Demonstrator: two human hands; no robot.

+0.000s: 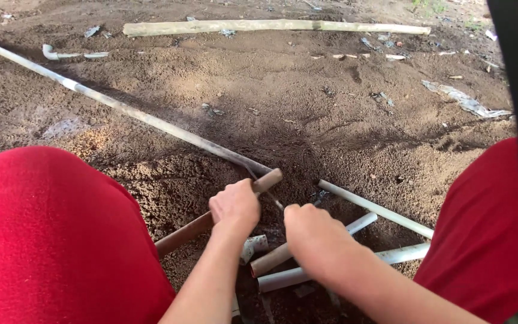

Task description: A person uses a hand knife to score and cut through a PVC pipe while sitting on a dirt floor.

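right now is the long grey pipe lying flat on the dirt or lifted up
Lying flat. The long grey pipe runs along the soil from the far left towards the hands, and its near end is hidden behind the left hand, which grips a brown handle.

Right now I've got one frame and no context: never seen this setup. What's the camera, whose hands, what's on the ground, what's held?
There is no machine here: a person works with two bare hands, and the single picture comes from a camera worn on the head, looking down. The red shapes at either side are the person's knees in red cloth; they seem to squat over bare soil.

The left hand is closed around a brown wooden handle that slants across the ground. The right hand is down among short pale pipe pieces; whether it grips anything cannot be told.

A long pale pipe runs diagonally from the upper left toward the hands. Farther off lies a thick wooden pole, with a curved pipe bend and scraps of litter nearby.
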